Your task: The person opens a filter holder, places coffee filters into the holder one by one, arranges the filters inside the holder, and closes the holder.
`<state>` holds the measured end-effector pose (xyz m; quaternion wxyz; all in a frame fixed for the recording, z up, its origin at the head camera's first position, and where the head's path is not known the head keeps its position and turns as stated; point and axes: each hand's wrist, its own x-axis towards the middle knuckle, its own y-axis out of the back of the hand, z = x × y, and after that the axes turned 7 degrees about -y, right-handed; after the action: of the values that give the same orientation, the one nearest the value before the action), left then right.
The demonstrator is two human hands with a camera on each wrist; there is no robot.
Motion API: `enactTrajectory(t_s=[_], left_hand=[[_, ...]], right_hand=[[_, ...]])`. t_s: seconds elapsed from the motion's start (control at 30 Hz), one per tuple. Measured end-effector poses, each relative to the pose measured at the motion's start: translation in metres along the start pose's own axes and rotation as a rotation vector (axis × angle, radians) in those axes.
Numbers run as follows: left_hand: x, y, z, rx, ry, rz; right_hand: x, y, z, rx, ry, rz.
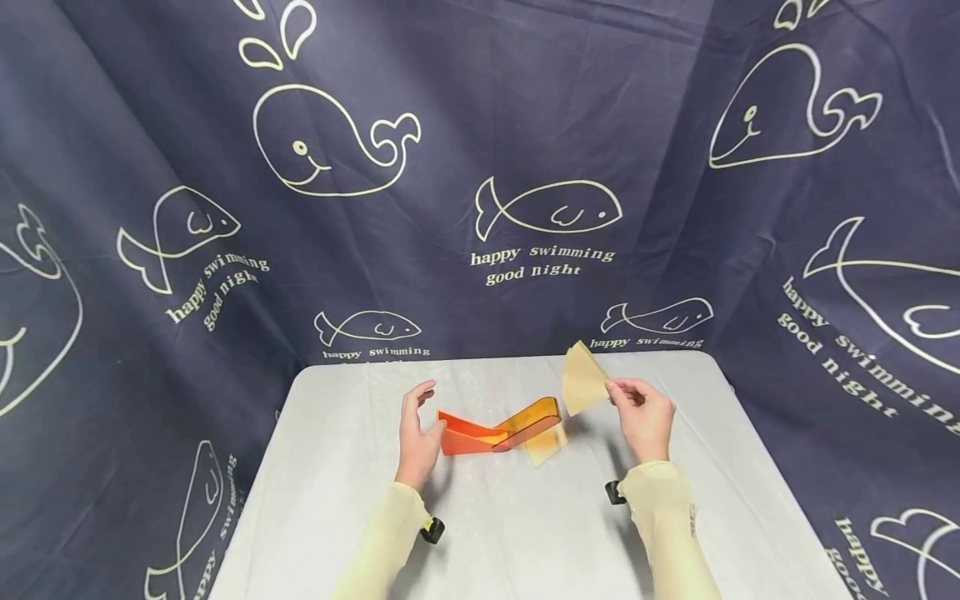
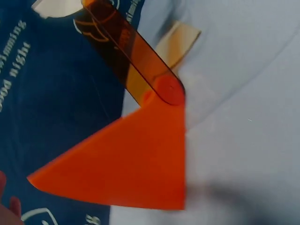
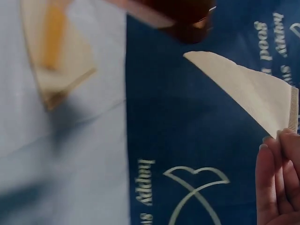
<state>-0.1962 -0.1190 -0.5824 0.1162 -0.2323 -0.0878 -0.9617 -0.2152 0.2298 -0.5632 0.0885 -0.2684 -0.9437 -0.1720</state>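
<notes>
In the head view, my right hand [image 1: 647, 417] pinches a fan-shaped paper coffee filter [image 1: 583, 379] by its lower corner, above the table. The right wrist view shows the fingertips on the pale filter [image 3: 248, 86] with its crimped edge. My left hand [image 1: 420, 433] is beside an orange wedge-shaped plastic piece [image 1: 465, 436], its fingers spread and lightly bent; the thumb tip is by the piece's left edge. An amber see-through strip [image 1: 528, 421] joins the orange piece at a rounded end. Another pale filter piece [image 1: 547, 448] shows below the strip.
A white-covered table [image 1: 510, 533] lies beneath everything. Dark blue curtain [image 1: 540, 125] with whale and fish drawings surrounds it at the back and sides. Each wrist carries a small black device, such as the one on the left wrist [image 1: 432, 530].
</notes>
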Motion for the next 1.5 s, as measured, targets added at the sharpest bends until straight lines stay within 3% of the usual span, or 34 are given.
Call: enactTrajectory(t_s=[0.13,0.2,0.33,0.5,0.7,0.83,0.9,1.0,1.23,1.4,1.5], left_hand=[[0.001,-0.003,0.030,0.009,-0.068,-0.061],[0.001,-0.006,0.031,0.023,-0.097,-0.097],[0.000,-0.016,0.017,0.072,-0.105,-0.163],[0.001,-0.028,0.024,0.051,-0.098,-0.230],[0.002,-0.046,0.032,-0.074,-0.028,-0.324],[-0.001,-0.057,0.038,-0.170,0.077,-0.379],[-0.003,-0.060,0.038,-0.166,0.133,-0.398],[-0.006,-0.060,0.039,-0.115,0.159,-0.401],[-0.004,-0.051,0.041,0.008,0.072,-0.387],[-0.001,-0.048,0.040,0.120,-0.052,-0.441],[0.000,-0.045,0.039,0.170,-0.093,-0.461]], right_hand=[[-0.002,0.001,-0.019,0.046,0.048,0.024],[-0.003,0.001,-0.028,0.088,0.048,0.017],[-0.007,-0.004,-0.045,0.164,0.040,-0.028],[-0.017,-0.012,-0.062,0.197,0.006,-0.096],[-0.036,-0.019,-0.090,0.254,0.020,-0.188],[-0.047,-0.025,-0.099,0.255,0.022,-0.253],[-0.051,-0.028,-0.100,0.260,0.011,-0.276],[-0.056,-0.033,-0.100,0.274,-0.009,-0.302],[-0.059,-0.037,-0.099,0.278,-0.005,-0.352],[-0.054,-0.032,-0.100,0.262,0.076,-0.378],[-0.050,-0.029,-0.103,0.283,0.132,-0.402]])
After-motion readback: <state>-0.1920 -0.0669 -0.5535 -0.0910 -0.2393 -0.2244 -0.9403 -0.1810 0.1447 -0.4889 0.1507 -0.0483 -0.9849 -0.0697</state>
